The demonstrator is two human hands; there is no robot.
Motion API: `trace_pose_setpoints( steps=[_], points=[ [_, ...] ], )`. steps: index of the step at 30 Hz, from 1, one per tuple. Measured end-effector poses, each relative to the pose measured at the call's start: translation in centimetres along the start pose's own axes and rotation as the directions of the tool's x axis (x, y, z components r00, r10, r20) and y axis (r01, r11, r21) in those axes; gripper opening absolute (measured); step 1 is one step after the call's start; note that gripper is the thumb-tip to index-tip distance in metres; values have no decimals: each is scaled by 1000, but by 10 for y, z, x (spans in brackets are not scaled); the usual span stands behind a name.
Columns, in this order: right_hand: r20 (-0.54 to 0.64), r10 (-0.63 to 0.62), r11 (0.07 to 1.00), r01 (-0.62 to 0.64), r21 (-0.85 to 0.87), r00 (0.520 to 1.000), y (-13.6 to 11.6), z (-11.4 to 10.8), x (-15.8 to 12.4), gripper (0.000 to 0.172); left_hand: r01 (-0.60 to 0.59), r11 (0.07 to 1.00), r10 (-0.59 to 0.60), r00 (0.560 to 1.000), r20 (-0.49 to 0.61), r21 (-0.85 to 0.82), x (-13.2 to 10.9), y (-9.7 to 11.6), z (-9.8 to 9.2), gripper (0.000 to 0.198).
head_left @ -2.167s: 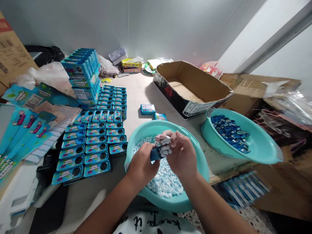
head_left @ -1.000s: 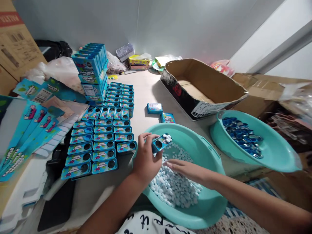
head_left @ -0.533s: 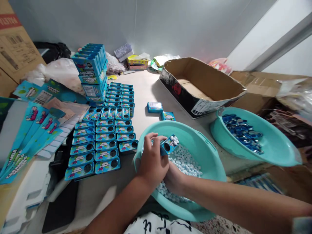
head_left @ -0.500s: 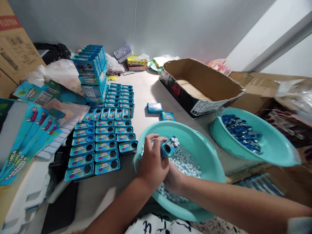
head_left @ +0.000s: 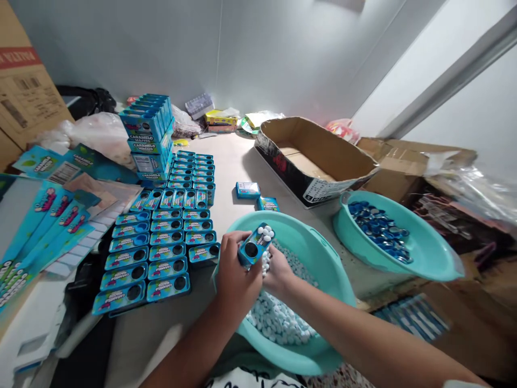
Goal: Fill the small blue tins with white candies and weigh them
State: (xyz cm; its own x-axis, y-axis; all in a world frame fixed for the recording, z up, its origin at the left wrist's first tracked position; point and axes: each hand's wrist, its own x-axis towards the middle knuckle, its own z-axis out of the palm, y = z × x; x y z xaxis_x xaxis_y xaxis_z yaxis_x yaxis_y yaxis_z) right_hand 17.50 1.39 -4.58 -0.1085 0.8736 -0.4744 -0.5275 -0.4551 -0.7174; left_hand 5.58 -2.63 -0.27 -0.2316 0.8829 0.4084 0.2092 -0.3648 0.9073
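Gripping a blue container (head_left: 257, 246) between thumb and fingers, the left hand (head_left: 239, 268) holds it tilted above the near basin (head_left: 291, 230), its dark round opening towards the palm and a few white pellets (head_left: 265, 232) at its other end. The right hand (head_left: 279, 273), cupped just beside and below the container, holds a small heap of the same pellets; its fingers are partly hidden. Under both hands, a thick layer of loose pellets (head_left: 280, 319) covers the basin's floor

Left of the basin, blue lettered containers (head_left: 166, 252) lie in close rows on the bench (head_left: 236, 156), most with a dark round opening at one end. Fanned printed cards (head_left: 48, 223) lie further left. On the right, a second basin (head_left: 434, 258) carries a pile of shiny blue round pieces (head_left: 377, 229)

Just beyond the near basin, two more containers (head_left: 247, 189) rest by themselves. Behind the rows rises a stack of blue boxes (head_left: 147, 145), and across from it sits an open cardboard tray (head_left: 283, 173). Farthest off, a yellow box (head_left: 221, 118) and a clear bag (head_left: 99, 134) lie near the grey wall (head_left: 262, 59)
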Motion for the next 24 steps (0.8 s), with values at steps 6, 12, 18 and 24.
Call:
trace_pose_setpoints(
  steps=[6, 12, 18, 24],
  points=[
    [-168, -41, 970, 80, 231, 985, -49, -13, -2, 23, -21, 1000, 21, 1000, 3, -22, 0, 0, -2, 35],
    [-149, -228, 874, 270, 403, 962, -85, 2, -36, 22, 87, 993, -106, 950, 294, 75, -1, 0, -3, 46],
    [-31, -339, 896, 332, 295, 940, -84, 30, -55, 29, 62, 993, -94, 932, 350, 102, -2, 0, -4, 49],
    [55, -393, 919, 390, 65, 918, -76, 53, -58, 36, 102, 988, -136, 926, 352, 112, -1, -2, -2, 50]
  ],
)
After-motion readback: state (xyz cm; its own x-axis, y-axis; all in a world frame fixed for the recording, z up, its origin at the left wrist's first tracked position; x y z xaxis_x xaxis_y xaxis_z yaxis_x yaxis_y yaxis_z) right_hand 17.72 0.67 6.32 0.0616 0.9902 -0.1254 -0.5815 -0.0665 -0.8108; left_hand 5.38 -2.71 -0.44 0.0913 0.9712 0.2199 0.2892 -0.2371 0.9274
